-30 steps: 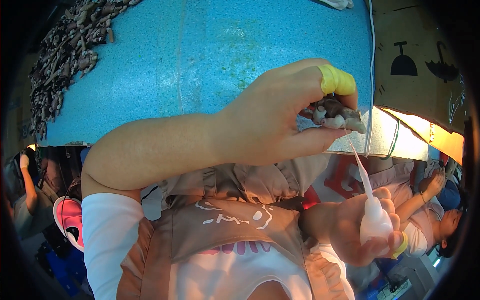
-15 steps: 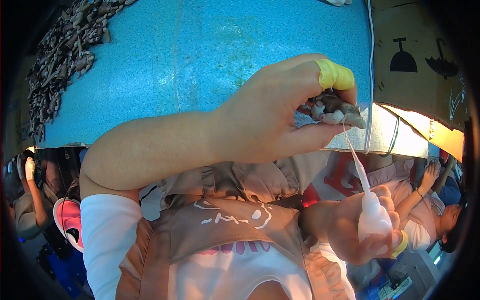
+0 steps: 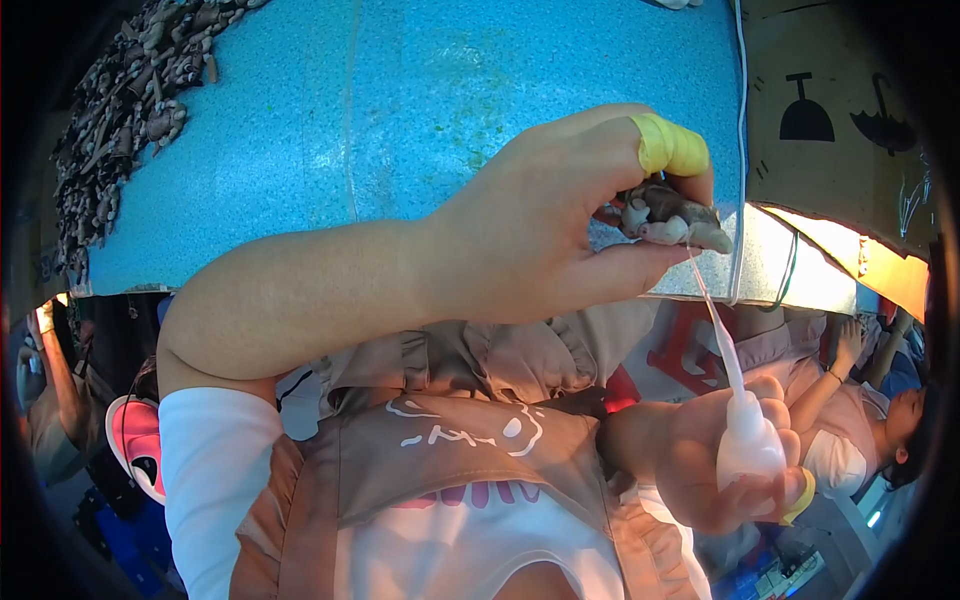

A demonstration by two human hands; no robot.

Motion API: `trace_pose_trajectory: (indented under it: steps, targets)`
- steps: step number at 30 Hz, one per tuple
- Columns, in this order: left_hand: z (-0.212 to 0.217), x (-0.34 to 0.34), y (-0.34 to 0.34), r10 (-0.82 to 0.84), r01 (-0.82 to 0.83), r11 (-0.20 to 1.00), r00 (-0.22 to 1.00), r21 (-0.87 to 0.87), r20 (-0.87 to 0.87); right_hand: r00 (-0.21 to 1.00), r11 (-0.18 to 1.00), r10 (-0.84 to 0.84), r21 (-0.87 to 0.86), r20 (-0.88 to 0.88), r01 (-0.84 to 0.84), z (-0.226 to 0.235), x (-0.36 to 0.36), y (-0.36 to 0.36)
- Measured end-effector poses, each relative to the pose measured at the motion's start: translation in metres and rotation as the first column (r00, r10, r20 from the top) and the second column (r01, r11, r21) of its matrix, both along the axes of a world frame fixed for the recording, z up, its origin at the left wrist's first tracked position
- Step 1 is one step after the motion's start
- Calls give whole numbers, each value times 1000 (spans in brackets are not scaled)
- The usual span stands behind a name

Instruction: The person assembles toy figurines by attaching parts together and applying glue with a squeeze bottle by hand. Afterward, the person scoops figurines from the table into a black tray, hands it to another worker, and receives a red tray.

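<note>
My left hand [image 3: 540,225] pinches a small grey and white animal figurine [image 3: 668,217] between thumb and fingers; yellow tape wraps the forefinger tip. My right hand [image 3: 720,460] grips a small white squeeze bottle [image 3: 748,440] lower right. Its long thin nozzle points up and its tip touches the underside of the figurine. Both hands are held above my lap, in front of a blue table top [image 3: 400,110].
A heap of several small grey figurines [image 3: 130,110] lies at the table's left edge. A brown cardboard box [image 3: 850,140] with black symbols stands at the right, a white cable [image 3: 742,150] running beside it. Another person [image 3: 860,420] sits at the right.
The nozzle tip has risen from below the left hand up to the figurine. My left hand has shifted slightly with the figurine still pinched.
</note>
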State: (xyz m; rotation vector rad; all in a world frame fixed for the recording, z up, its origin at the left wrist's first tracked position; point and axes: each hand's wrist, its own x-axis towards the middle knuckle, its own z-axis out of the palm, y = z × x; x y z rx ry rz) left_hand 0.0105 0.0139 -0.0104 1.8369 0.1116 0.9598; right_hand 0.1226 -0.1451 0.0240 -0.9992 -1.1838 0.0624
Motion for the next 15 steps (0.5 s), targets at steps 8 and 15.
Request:
trace_pose_trajectory:
  steps: [8,15]
  targets:
    - [0,0,-1,-5,5,1000,1000,-13,-6,1000,999,-22,-26,15,23,-1,1,-1]
    - [1,1,0,18,-18,1000,999,6,-43,917,985,171,75,-360,-154,0,15,-4]
